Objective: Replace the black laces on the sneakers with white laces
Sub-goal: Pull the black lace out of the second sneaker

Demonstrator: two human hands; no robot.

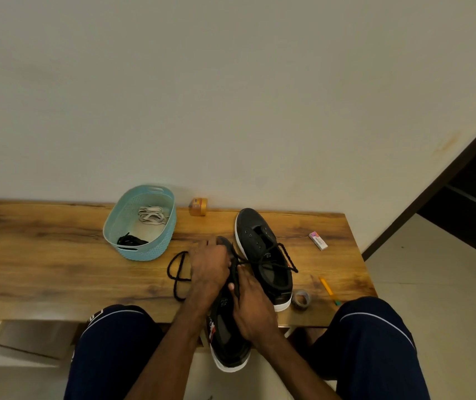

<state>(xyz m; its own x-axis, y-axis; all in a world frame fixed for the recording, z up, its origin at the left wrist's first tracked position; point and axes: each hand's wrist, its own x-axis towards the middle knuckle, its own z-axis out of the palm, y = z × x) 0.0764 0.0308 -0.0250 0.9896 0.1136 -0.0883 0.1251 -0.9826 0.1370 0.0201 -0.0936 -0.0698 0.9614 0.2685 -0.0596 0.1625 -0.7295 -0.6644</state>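
Black lace [168, 269] trails half-freed from the near sneaker [228, 339], which overhangs the table [57, 255] edge between both hands. The left hand [209, 264] grips its forepart, and the right hand [252, 310] seems to pinch the lace by the eyelets. A hard tug could snag the lace or drag the shoe off. White laces [151, 214] wait in the basket [144, 252].

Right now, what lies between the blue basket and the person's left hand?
A loose loop of black lace lies flat between the basket and the left hand, as the head view shows.
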